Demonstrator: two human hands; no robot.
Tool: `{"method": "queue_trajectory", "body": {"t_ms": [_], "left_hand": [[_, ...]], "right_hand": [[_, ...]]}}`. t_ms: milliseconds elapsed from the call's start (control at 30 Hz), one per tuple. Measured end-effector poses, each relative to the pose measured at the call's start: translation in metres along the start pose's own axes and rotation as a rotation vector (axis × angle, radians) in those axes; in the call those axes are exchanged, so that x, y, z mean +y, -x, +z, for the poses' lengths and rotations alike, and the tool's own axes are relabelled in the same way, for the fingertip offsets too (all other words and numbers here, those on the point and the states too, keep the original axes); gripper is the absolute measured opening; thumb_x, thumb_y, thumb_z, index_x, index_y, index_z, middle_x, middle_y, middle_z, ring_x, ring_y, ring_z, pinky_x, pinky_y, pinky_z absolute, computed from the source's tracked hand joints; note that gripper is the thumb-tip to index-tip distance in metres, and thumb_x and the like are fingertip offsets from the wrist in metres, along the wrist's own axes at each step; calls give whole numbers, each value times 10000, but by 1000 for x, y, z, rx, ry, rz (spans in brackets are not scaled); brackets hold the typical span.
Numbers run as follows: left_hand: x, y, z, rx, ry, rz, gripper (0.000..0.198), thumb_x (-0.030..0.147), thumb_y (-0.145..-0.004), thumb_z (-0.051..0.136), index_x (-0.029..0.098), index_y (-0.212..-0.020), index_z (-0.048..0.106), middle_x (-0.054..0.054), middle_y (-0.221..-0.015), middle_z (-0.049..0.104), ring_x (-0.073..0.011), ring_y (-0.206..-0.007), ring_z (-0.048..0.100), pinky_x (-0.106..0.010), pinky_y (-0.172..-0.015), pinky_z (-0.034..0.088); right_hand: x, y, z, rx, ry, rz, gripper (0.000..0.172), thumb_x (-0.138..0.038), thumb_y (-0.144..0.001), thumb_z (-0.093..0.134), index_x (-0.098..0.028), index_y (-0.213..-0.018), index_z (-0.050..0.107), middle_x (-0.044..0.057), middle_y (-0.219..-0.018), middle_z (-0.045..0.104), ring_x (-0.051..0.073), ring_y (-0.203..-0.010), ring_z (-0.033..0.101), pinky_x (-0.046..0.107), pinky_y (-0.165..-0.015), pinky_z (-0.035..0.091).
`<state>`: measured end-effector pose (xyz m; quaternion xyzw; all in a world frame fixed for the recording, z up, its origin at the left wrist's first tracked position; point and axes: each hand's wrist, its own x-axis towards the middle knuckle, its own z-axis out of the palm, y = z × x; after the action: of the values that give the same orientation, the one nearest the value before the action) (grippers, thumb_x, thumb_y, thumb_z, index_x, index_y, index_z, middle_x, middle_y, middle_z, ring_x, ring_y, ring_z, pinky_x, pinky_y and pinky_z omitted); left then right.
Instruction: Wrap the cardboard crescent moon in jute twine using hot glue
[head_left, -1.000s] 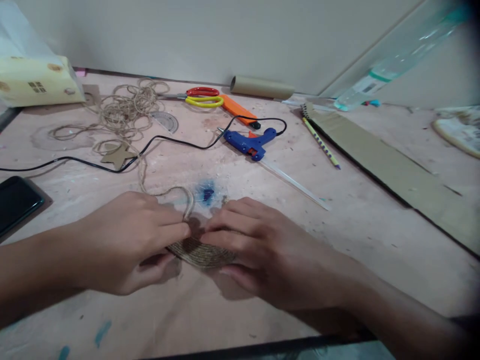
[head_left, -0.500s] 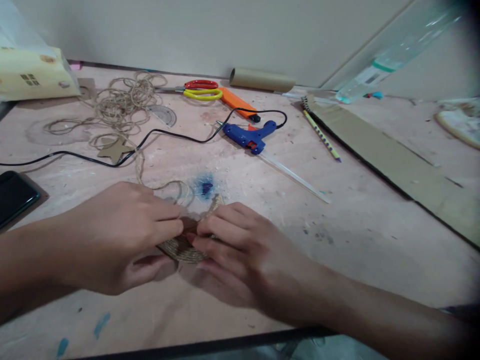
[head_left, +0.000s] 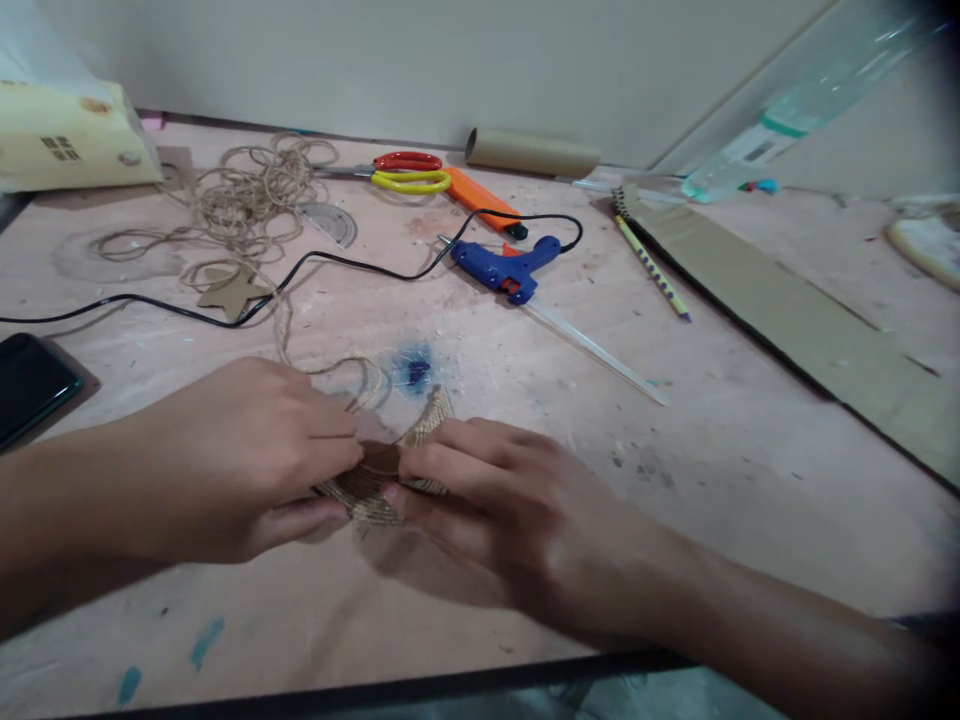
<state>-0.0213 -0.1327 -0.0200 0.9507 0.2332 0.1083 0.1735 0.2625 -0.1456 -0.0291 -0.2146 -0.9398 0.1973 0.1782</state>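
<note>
Both hands meet at the near middle of the table over a twine-wrapped piece, a small flat shape covered in wound jute cord. My left hand pinches its left side, fingers closed on it. My right hand presses and grips its right side with curled fingers. A strand of twine runs from the piece back to a loose tangle of jute twine at the far left. Most of the piece is hidden under my fingers.
A blue glue gun with a black cord lies mid-table, a glue stick beside it. Scissors, an orange cutter, a cardboard tube, a pencil, a cardboard strip, a cardboard star and a phone lie around.
The wrapped piece has been turned and tilted between my hands, so one end now sticks up. Both hands shifted slightly left and closer together.
</note>
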Motion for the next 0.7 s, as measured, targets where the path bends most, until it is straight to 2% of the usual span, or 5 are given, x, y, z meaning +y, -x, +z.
{"method": "queue_trajectory", "body": {"t_ms": [133, 267, 367, 500, 700], "left_hand": [[-3, 0, -1, -8, -43, 45, 68, 239, -1001, 738, 234, -1066, 719, -18, -950, 825, -250, -741, 690, -409, -644, 418], [-5, 1, -2, -12, -78, 63, 22, 247, -1046, 718, 227, -1056, 718, -21, -919, 812, -232, -708, 658, -396, -646, 408], [-5, 2, 0, -13, -84, 63, 54, 266, -1076, 692, 231, -1049, 722, -21, -923, 812, -236, -727, 675, -389, -661, 421], [-4, 2, 0, -11, -60, 71, 36, 245, -1054, 706, 224, -1077, 725, -22, -950, 818, -242, -746, 685, -403, -666, 428], [-3, 3, -4, -20, -76, 77, 50, 196, -1006, 762, 199, -1048, 736, -20, -928, 807, -245, -754, 688, -410, -687, 449]], "right_hand": [[5, 3, -1, 43, -54, 9, 147, -117, -1160, 573, -179, -1123, 701, 46, -1023, 800, 166, -886, 744, 316, -774, 615], [8, 3, 1, 143, 38, -124, 92, -131, -1146, 648, -165, -1171, 729, 76, -1157, 842, 190, -995, 780, 349, -847, 651], [6, 0, 0, 64, 21, -73, 120, -164, -1168, 636, -149, -1209, 747, 90, -1216, 839, 206, -1051, 777, 364, -873, 642], [2, -1, -2, -31, -59, 53, 194, -206, -1212, 559, -152, -1145, 733, 65, -1110, 821, 165, -938, 742, 322, -803, 598], [11, 2, 1, -7, 3, -136, 191, -144, -1161, 608, -156, -1079, 781, 61, -1087, 809, 195, -946, 684, 355, -804, 532]]}}
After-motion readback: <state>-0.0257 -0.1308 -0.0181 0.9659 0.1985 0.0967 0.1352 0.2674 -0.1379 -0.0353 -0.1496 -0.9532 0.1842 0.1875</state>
